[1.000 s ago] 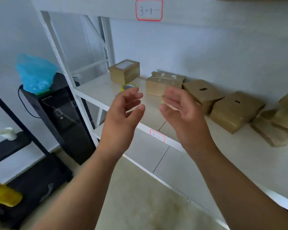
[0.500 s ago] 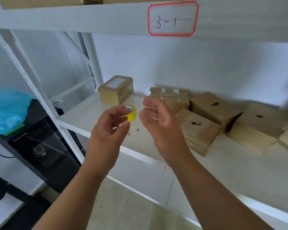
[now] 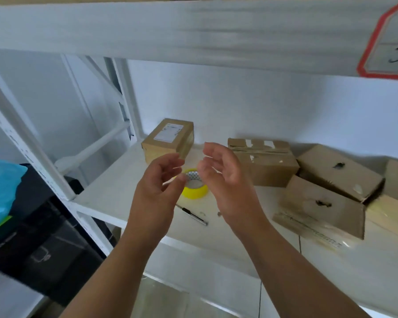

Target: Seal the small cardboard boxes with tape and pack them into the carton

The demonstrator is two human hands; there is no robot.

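Had closed in over tape roll (image 3: 194,187): left hand (image 3: 157,187), right hand (image 3: 225,180), fingers loosely curled, holding nothing. Roll lay near shelf (image 3: 115,191) front edge, left part. Behind and rightward stood small cardboard boxes (image 3: 267,166), untouched. Taping seemingly not begun; carton unseen.

Both hands hang over the white shelf (image 3: 115,193), palms facing, fingers loosely curled and holding nothing: left hand (image 3: 157,191), right hand (image 3: 225,180). Between and behind them lies a yellow tape roll (image 3: 197,190), a slim cutter (image 3: 192,215) just in front. A labelled box (image 3: 168,141) stands behind; more cardboard boxes (image 3: 319,203) crowd the right.
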